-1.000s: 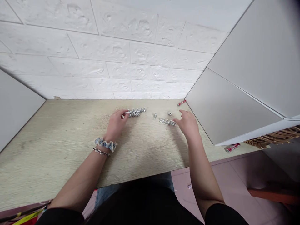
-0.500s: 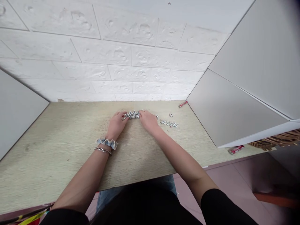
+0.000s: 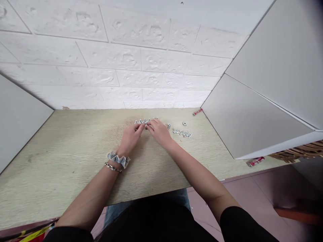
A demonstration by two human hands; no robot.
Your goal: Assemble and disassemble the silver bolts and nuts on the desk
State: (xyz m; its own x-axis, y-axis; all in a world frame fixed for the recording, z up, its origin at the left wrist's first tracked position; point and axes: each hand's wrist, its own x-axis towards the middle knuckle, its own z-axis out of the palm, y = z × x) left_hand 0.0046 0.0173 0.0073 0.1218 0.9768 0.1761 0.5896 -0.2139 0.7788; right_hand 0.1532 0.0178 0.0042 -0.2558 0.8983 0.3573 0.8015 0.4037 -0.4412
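Through the head camera I see the left hand (image 3: 130, 136) and the right hand (image 3: 159, 131) drawn close together at the near side of a cluster of silvery metal screws with broad round heads (image 3: 140, 121), which stand shanks up towards the back of the pale wood-grain tabletop (image 3: 75, 151). Half a second ago I had one hand at each end of this cluster, with two rows showing between them; now the left has shifted to the right, and fingers cover most of the near row. The far row's shanks show above the fingertips. A full second ago the right hand was well away, beside the slanting row of silvery metal screws lying on their sides (image 3: 181, 132).

Each hand's thumb and fingers are curled close to the metal, but I cannot tell whether either pinches a screw. The two hands nearly meet; contact between them is too small for me to make out.

To the right of the right hand, the small upright silvery metal piece (image 3: 169, 126) and the flat silvery metal ring (image 3: 184, 123) keep their places, as does the red-and-silver cylinder (image 3: 197, 112) near the white brick-patterned wall (image 3: 126, 60).
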